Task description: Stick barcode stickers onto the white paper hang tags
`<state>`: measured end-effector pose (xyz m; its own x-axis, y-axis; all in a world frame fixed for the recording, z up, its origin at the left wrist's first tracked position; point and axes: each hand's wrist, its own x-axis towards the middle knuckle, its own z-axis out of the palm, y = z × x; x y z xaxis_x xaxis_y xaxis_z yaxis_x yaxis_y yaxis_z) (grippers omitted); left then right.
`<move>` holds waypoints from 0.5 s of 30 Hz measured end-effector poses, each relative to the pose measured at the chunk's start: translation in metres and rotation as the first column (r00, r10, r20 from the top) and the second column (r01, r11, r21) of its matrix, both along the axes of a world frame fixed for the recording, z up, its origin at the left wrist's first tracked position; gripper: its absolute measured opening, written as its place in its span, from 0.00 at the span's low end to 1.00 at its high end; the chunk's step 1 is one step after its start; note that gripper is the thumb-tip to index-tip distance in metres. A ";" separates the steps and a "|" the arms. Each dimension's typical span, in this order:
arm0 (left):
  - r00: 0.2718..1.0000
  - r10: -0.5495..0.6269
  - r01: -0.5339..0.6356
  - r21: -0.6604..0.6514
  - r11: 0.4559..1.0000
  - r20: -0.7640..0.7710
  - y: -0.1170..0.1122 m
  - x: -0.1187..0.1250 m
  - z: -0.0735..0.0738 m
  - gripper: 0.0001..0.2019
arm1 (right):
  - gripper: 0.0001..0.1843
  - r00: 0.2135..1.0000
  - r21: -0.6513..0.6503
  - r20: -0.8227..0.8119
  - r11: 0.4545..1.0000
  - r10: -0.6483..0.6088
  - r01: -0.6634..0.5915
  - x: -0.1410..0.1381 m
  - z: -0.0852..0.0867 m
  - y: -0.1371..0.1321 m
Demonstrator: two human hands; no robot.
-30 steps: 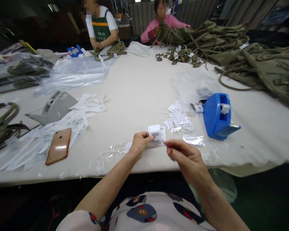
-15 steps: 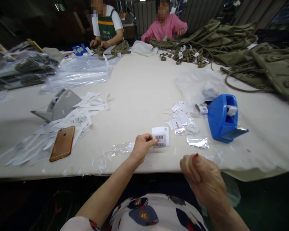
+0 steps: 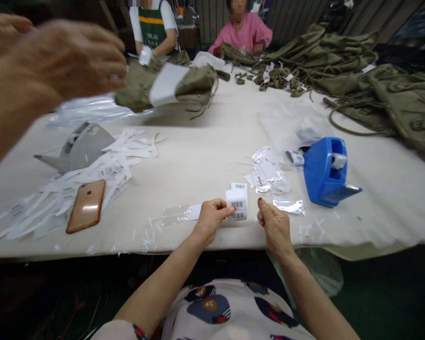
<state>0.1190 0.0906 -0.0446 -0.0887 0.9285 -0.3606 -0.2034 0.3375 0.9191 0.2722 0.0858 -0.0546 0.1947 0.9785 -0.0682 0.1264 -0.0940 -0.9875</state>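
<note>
My left hand [image 3: 210,221] pinches a short strip of white barcode stickers [image 3: 236,197] between thumb and fingers, just above the near part of the table. To its right my right hand [image 3: 276,226] is closed, thumb up over curled fingers, a little apart from the strip. Whatever it may pinch is too small or hidden. Beside my left hand lies a clear plastic sleeve [image 3: 177,214] with a white tag. Beyond my right hand are a pile of white hang tags [image 3: 269,174] and a shiny clear packet [image 3: 287,205].
A blue tape dispenser [image 3: 318,174] stands at right. At left are a grey tape dispenser [image 3: 87,144], paper strips [image 3: 104,177] and a phone [image 3: 87,206]. Another person's hand [image 3: 74,59] reaches in near a folded olive garment [image 3: 194,82]. More olive garments [image 3: 361,89] are heaped behind, near two co-workers.
My right hand has moved in and forward toward the sticker strip. The strip stays in my left hand. Another person's hands and a folded olive garment have appeared at upper left.
</note>
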 end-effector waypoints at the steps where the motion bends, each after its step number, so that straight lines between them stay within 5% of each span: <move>1: 1.000 0.005 -0.005 0.010 1.000 -0.005 0.000 0.000 -0.001 0.10 | 0.22 1.000 0.005 -0.013 1.000 0.001 -0.001 -0.001 0.001 -0.002; 6: 0.993 0.115 -0.117 0.058 0.991 0.036 -0.001 0.008 0.000 0.08 | 0.10 0.988 0.065 -0.140 0.996 0.069 -0.061 -0.016 0.000 -0.012; 11: 0.965 0.236 -0.245 0.070 0.967 0.116 -0.001 0.020 0.000 0.09 | 0.11 0.997 0.114 -0.075 0.993 -0.014 0.023 -0.027 -0.010 -0.031; 15: 0.941 0.301 -0.311 0.048 0.949 0.155 0.004 0.032 -0.001 0.09 | 0.18 0.979 0.129 0.042 0.970 0.201 -0.205 -0.040 -0.016 -0.049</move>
<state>0.1514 0.0946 -0.0455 -0.3243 0.8882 -0.3253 -0.4186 0.1736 0.8914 0.2319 0.0367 -0.0701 -0.0086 0.9978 0.0664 0.1574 0.0669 -0.9853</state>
